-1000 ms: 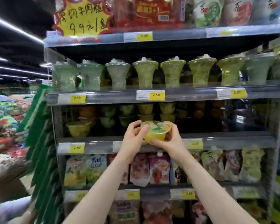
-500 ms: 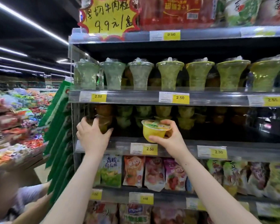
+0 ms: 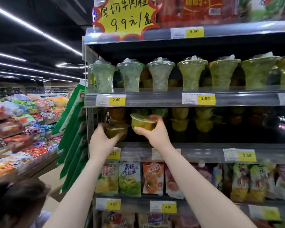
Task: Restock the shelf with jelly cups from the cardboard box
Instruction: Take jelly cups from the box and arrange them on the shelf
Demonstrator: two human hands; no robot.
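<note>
From the head camera, both bare arms reached up into the third shelf (image 3: 204, 146) from the top, the one with 2.50 price tags (image 3: 246, 155) along its front rail; the right hand (image 3: 152, 133) sat near the centre of the view, its grip curled round a yellow jelly cup (image 3: 142, 123) with thumb beneath and fingers over the far rim, the cup upright with its printed lid on top and lifted clear of the shelf floor; at about 9 o'clock from it, just beside, the left hand (image 3: 102, 139) cupped a darker, blurred jelly cup (image 3: 116, 130) from below and from the side, its grip wrapped on that cup; whether this one rested on the shelf or hung above it could not be told; behind the hands, toward 3 o'clock, more jelly cups (image 3: 202, 119) stood stacked two high deep in the shadow of the same shelf; at 12 o'clock, one shelf up, a row of tall flared green cups (image 3: 191, 76) with clear dome lids lined the front edge; above them, at 12 o'clock, hung a yellow starburst sign (image 3: 125, 17) with handwritten characters; at 6 o'clock, below the hands, coloured snack pouches (image 3: 129, 178) hung in a row; at 9 o'clock lay bins of wrapped sweets (image 3: 23, 122); at 7 o'clock another person's dark hair (image 3: 15, 198) showed at the frame's lower corner.
</note>
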